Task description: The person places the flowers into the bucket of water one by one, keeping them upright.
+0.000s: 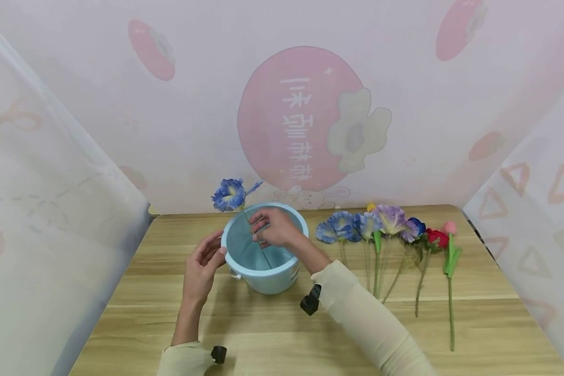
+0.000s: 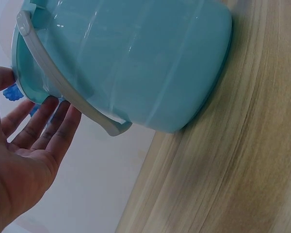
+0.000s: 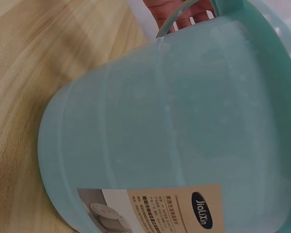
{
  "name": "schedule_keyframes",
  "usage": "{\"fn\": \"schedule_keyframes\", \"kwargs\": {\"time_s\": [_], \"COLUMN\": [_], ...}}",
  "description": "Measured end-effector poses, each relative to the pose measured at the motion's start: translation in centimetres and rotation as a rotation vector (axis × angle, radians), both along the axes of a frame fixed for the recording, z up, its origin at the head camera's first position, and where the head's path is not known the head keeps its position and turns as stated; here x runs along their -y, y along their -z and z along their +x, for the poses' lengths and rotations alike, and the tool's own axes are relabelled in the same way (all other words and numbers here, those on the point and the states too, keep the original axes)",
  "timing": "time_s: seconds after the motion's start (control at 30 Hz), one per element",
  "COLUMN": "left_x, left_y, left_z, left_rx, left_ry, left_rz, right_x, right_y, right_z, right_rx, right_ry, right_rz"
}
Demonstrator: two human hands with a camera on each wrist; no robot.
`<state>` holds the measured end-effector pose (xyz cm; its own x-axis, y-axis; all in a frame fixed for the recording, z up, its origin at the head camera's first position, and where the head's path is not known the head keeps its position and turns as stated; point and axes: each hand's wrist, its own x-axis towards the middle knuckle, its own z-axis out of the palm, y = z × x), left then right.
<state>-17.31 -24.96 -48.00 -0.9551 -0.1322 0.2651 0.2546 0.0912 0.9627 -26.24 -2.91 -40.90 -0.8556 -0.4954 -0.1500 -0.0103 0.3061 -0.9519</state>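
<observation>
A light blue plastic bucket (image 1: 269, 282) stands upright on the wooden table. The left hand (image 1: 203, 269) holds its rim at the left side, thumb near the front and fingers farther back. In the left wrist view the fingers (image 2: 60, 131) meet the rim beside the pale carrying handle (image 2: 63, 85). Over the bucket's mouth, the right hand (image 1: 276, 228) pinches the thin stem of a blue artificial flower (image 1: 228, 195). The bloom leans out past the far left rim, while the stem slants down inside. A label (image 3: 174, 208) shows on the bucket in the right wrist view.
Right of the bucket lies a row of artificial flowers: blue ones (image 1: 342, 224), a purple one (image 1: 391, 218), a red rose (image 1: 437, 238) and a pink tulip (image 1: 448, 228). Their stems point toward the front. A printed wall (image 1: 192, 130) rises behind the table (image 1: 272, 339).
</observation>
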Motion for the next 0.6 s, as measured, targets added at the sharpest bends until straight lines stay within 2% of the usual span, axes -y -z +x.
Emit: {"fn": "schedule_keyframes", "kwargs": {"time_s": [0.27, 0.43, 0.6], "left_x": [0.06, 0.10, 0.12], "left_y": [0.00, 0.17, 0.30], "left_z": [-0.04, -0.05, -0.06], "left_rx": [0.001, -0.001, -0.004], "left_ry": [0.009, 0.013, 0.015], "left_rz": [0.005, 0.012, 0.017], "right_x": [-0.02, -0.18, -0.54], "right_y": [0.07, 0.17, -0.39], "right_z": [-0.04, -0.08, 0.36], "right_rx": [0.007, 0.007, 0.006], "right_ry": [0.000, 0.016, 0.024], "right_rz": [0.037, -0.003, -0.042]}}
